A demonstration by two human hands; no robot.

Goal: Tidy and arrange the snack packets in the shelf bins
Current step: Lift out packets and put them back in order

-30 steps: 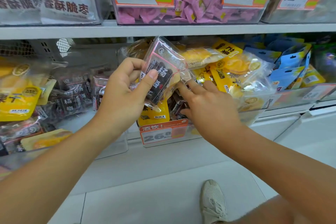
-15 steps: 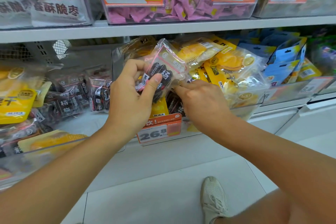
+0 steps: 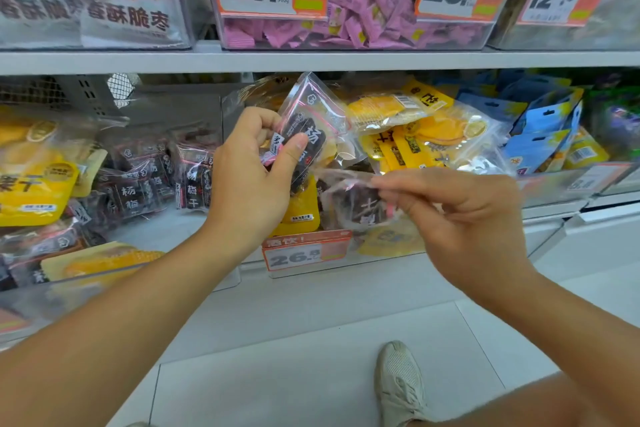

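A dark plum packet (image 3: 304, 146) is pinched upright in the left hand (image 3: 249, 180); a second dark packet (image 3: 353, 204) is gripped by the right hand (image 3: 460, 218), both before the middle shelf bin (image 3: 550, 184).

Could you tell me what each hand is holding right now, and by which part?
Left hand grips a clear dark-labelled snack packet by its lower end; right hand pinches a second, similar packet by its top edge.

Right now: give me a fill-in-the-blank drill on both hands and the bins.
1. The left hand holds a dark ____.
2. The right hand pinches a second packet by its ____ edge.
3. The tag on the bin below the hands reads ____.
4. The upper bin holds ____ packets.

Missing: packet; top; 26.5; pink
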